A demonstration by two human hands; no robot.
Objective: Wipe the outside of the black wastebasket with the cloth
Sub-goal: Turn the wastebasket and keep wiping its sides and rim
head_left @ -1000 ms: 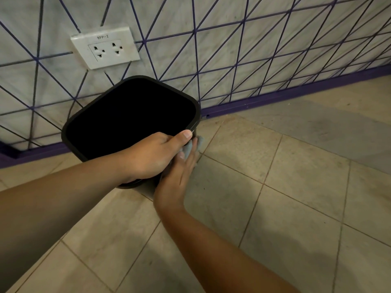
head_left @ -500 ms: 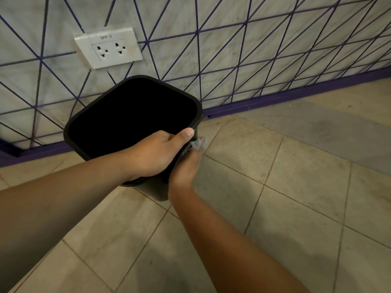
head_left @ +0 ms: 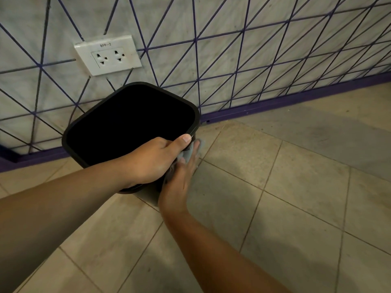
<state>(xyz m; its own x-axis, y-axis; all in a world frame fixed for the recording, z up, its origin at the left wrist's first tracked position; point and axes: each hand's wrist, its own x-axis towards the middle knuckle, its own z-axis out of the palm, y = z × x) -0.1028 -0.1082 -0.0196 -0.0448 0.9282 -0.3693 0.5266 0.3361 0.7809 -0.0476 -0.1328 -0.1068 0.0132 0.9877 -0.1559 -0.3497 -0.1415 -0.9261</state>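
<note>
One side alone seems under way. Head view: the right hand [head_left: 179,176], fingers straight, presses the cloth [head_left: 187,153] to the black wastebasket [head_left: 197,117] wall at four o'clock. The left hand [head_left: 154,159] has its grip closed over the rim just beside it. The other sides are likely left to do.

One wastebasket [head_left: 131,123], one cloth [head_left: 187,154], one outlet [head_left: 108,55], two hands [head_left: 152,159] [head_left: 179,180].

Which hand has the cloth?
The right hand presses the grey-blue cloth against the black wastebasket; the left hand only grips the rim.
</note>
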